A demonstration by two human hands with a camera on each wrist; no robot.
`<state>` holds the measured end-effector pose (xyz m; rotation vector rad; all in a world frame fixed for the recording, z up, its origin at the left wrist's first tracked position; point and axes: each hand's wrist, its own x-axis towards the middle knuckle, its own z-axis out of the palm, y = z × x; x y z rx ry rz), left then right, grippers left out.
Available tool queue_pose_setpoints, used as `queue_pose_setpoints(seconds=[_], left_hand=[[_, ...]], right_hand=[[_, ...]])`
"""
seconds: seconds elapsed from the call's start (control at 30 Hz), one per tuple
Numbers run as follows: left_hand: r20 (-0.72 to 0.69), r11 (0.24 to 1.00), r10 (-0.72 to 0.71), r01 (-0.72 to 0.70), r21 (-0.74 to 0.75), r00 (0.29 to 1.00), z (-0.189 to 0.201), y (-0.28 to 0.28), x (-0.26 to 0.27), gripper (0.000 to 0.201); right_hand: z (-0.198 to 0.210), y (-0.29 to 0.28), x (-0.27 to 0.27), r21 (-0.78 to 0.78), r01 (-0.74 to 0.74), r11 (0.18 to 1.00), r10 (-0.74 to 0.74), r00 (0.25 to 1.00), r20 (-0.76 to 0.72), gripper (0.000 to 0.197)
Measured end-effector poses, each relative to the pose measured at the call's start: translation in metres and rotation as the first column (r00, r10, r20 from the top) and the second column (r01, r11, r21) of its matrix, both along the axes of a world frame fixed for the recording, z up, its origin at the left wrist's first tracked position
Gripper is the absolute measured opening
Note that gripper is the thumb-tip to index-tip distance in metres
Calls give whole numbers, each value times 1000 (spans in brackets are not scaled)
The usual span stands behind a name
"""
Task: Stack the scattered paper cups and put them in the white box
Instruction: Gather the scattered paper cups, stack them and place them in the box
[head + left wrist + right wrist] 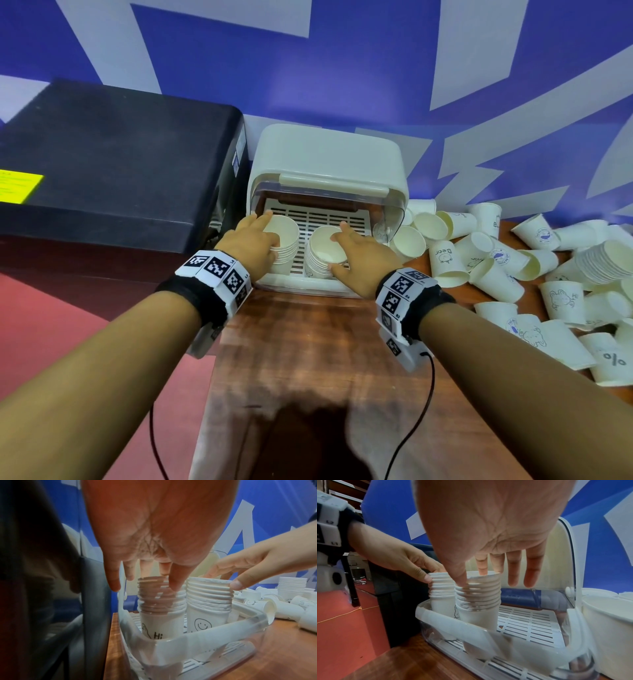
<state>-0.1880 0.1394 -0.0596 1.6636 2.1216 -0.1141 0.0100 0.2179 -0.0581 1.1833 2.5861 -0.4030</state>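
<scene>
My left hand [251, 240] grips the left cup stack [285, 240] in the white box [329, 164]; my right hand [359, 255] pinches the right cup stack [325, 253], loose cups [493, 270] at three o'clock.

Both forearms reach forward, left hand [251, 240] and right hand [359, 255] with fingers extended downward.

Two upright stacks of white paper cups [286, 240] stand side by side on the slatted floor of the white plastic box [329, 161], whose clear front flap is raised. The left hand [250, 243] grips the left stack and the right hand [359, 260] the right one. More loose white paper cups [507, 260] lie scattered on the brown wooden table [308, 342] to the right.
</scene>
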Motion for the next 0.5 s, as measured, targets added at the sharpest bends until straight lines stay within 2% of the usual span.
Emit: queue_pose_setpoints(seconds=[0.5], left_hand=[[-2, 1000, -6, 6, 7, 1000, -3, -6, -4, 31]], right_hand=[[-5, -1, -3, -20, 3, 1000, -4, 999, -39, 58]])
